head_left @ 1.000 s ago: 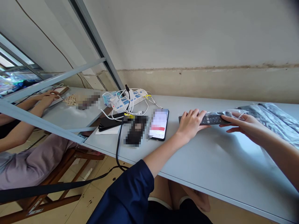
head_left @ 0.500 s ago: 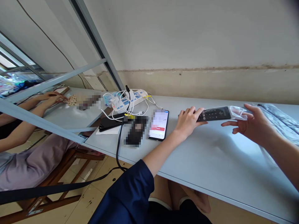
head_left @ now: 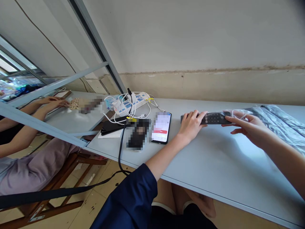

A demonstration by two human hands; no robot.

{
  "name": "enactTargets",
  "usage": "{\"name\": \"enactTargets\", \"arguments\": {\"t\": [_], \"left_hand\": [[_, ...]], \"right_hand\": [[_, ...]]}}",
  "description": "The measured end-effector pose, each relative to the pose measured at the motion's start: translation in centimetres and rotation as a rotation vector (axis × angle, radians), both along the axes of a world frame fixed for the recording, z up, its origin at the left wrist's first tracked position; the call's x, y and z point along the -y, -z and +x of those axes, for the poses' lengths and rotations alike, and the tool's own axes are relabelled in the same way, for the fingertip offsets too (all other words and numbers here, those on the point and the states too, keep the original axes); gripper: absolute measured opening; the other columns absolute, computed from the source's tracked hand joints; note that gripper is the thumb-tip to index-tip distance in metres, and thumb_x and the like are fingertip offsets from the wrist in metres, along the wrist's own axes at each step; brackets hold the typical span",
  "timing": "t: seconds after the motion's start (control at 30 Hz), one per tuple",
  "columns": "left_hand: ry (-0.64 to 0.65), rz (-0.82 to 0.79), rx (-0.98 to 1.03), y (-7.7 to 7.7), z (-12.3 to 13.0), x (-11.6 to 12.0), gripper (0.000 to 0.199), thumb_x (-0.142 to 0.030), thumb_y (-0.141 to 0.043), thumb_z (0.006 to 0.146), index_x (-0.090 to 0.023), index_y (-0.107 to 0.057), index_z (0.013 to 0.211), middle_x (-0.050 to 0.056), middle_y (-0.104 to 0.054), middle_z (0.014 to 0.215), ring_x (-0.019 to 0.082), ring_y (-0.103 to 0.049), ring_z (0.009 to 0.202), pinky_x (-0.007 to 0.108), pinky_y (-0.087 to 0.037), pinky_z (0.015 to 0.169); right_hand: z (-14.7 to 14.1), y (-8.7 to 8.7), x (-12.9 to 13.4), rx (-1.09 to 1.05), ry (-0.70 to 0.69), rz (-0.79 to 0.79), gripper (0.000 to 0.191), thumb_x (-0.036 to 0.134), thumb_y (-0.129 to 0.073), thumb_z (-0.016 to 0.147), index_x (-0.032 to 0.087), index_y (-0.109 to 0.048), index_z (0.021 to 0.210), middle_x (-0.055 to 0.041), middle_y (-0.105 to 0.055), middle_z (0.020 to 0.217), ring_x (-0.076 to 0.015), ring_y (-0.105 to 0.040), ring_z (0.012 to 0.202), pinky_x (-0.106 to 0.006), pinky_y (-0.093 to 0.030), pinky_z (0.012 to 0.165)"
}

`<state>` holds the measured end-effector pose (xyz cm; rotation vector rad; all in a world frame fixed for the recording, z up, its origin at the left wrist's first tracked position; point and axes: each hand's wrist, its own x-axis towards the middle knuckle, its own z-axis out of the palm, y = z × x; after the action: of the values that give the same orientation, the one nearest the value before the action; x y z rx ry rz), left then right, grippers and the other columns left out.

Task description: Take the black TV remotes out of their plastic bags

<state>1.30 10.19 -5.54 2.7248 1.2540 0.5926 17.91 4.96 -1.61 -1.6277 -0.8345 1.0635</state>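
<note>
A black remote control in a clear plastic sleeve lies crosswise just above the grey desk, its buttons facing up. My left hand is closed over its left part, fingers across the top. At the other end, my right hand grips the remote with the thumb on top and fingers below. Loose clear plastic bunches beside that thumb. Past my right hand lies a stack of dark items in clear plastic bags.
Left of my hands are a lit phone, a blurred dark object, a black case and a power strip tangled in white cables. A metal frame post separates the neighbouring desk, where another person's hands rest.
My right hand has moved left and closed its thumb onto the remote's right end. The remote's right end has come down slightly. My left hand has stayed put.
</note>
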Motion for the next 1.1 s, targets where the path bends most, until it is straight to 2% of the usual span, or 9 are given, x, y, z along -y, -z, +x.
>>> {"name": "enactTargets", "arguments": {"t": [0.2, 0.3, 0.4, 0.5, 0.6, 0.7, 0.8, 0.93, 1.1], "left_hand": [[0.005, -0.007, 0.02, 0.2, -0.1, -0.1, 0.04, -0.019, -0.051, 0.09, -0.023, -0.045, 0.13, 0.006, -0.058, 0.117, 0.019, -0.055, 0.109, 0.032, -0.041, 0.094], [0.005, -0.015, 0.043, 0.4, 0.0, -0.2, 0.04, -0.015, -0.049, 0.089, -0.023, -0.046, 0.128, 0.005, -0.058, 0.118, 0.018, -0.054, 0.11, 0.032, -0.039, 0.097], [0.014, -0.008, 0.08, 0.6, 0.0, -0.4, 0.039, -0.014, -0.047, 0.09, -0.023, -0.047, 0.127, 0.005, -0.058, 0.118, 0.018, -0.054, 0.112, 0.033, -0.037, 0.1], [0.008, 0.007, 0.095, 0.9, 0.0, -0.5, 0.038, -0.013, -0.045, 0.09, -0.023, -0.048, 0.126, 0.006, -0.059, 0.117, 0.018, -0.054, 0.11, 0.035, -0.037, 0.1], [-0.025, 0.006, 0.09, 0.9, 0.1, -0.6, 0.038, -0.013, -0.046, 0.089, -0.023, -0.049, 0.126, 0.007, -0.059, 0.116, 0.019, -0.055, 0.107, 0.036, -0.039, 0.098], [-0.062, -0.002, 0.1, 0.7, 0.0, -0.7, 0.039, -0.012, -0.047, 0.089, -0.022, -0.049, 0.127, 0.007, -0.059, 0.115, 0.019, -0.055, 0.107, 0.037, -0.039, 0.099], [-0.08, 0.022, 0.122, 0.3, -0.2, -0.8, 0.041, -0.011, -0.049, 0.088, -0.023, -0.049, 0.128, 0.006, -0.059, 0.114, 0.019, -0.054, 0.109, 0.038, -0.038, 0.101], [-0.079, 0.083, 0.136, 0.0, -0.5, -0.8, 0.042, -0.011, -0.049, 0.088, -0.024, -0.049, 0.128, 0.006, -0.058, 0.115, 0.019, -0.053, 0.11, 0.038, -0.036, 0.103], [-0.072, 0.127, 0.097, 0.0, -0.3, -0.4, 0.041, -0.014, -0.05, 0.089, -0.026, -0.05, 0.128, 0.005, -0.058, 0.115, 0.018, -0.053, 0.109, 0.039, -0.034, 0.106]], "right_hand": [[0.1, 0.2, 0.0, 0.07, -0.006, 0.043, 0.062, 0.048, -0.078, 0.033, 0.015, -0.065, 0.084, -0.0116, -0.058, 0.108, -0.016, -0.06, 0.071, -0.017, -0.048, 0.04], [0.4, 0.4, 0.0, 0.085, -0.026, 0.06, 0.06, 0.054, -0.078, 0.036, 0.014, -0.065, 0.079, -0.0139, -0.057, 0.111, -0.017, -0.061, 0.07, -0.018, -0.048, 0.039], [0.7, 0.6, -0.1, 0.059, -0.061, 0.075, 0.063, 0.059, -0.076, 0.039, 0.015, -0.067, 0.083, -0.0129, -0.058, 0.112, -0.0176, -0.061, 0.071, -0.018, -0.047, 0.039], [0.8, 0.5, -0.2, 0.038, -0.07, 0.063, 0.062, 0.054, -0.077, 0.039, 0.016, -0.067, 0.086, -0.0115, -0.06, 0.107, -0.0192, -0.062, 0.073, -0.018, -0.047, 0.039], [0.6, -0.1, -0.3, -0.026, 0.0, 0.049, 0.051, 0.048, -0.069, 0.045, 0.017, -0.065, 0.084, -0.0113, -0.061, 0.107, -0.0213, -0.063, 0.075, -0.02, -0.047, 0.039], [0.9, -0.8, -0.3, -0.155, 0.08, 0.042, 0.031, 0.042, -0.054, 0.053, 0.017, -0.058, 0.071, -0.0106, -0.06, 0.109, -0.0215, -0.063, 0.078, -0.022, -0.047, 0.04], [1.5, -0.8, -0.3, -0.14, 0.107, 0.014, 0.02, 0.036, -0.051, 0.054, 0.018, -0.051, 0.063, -0.01, -0.061, 0.106, -0.0194, -0.062, 0.079, -0.02, -0.045, 0.04], [2.2, -0.2, -0.1, -0.056, 0.055, -0.027, 0.033, 0.044, -0.062, 0.051, 0.017, -0.061, 0.07, -0.0133, -0.063, 0.096, -0.0211, -0.062, 0.079, -0.02, -0.044, 0.041], [2.1, -0.2, 0.3, 0.102, 0.013, 0.009, 0.052, 0.054, -0.076, 0.032, 0.017, -0.064, 0.067, -0.0116, -0.06, 0.077, -0.0204, -0.061, 0.076, -0.019, -0.043, 0.044]]}}
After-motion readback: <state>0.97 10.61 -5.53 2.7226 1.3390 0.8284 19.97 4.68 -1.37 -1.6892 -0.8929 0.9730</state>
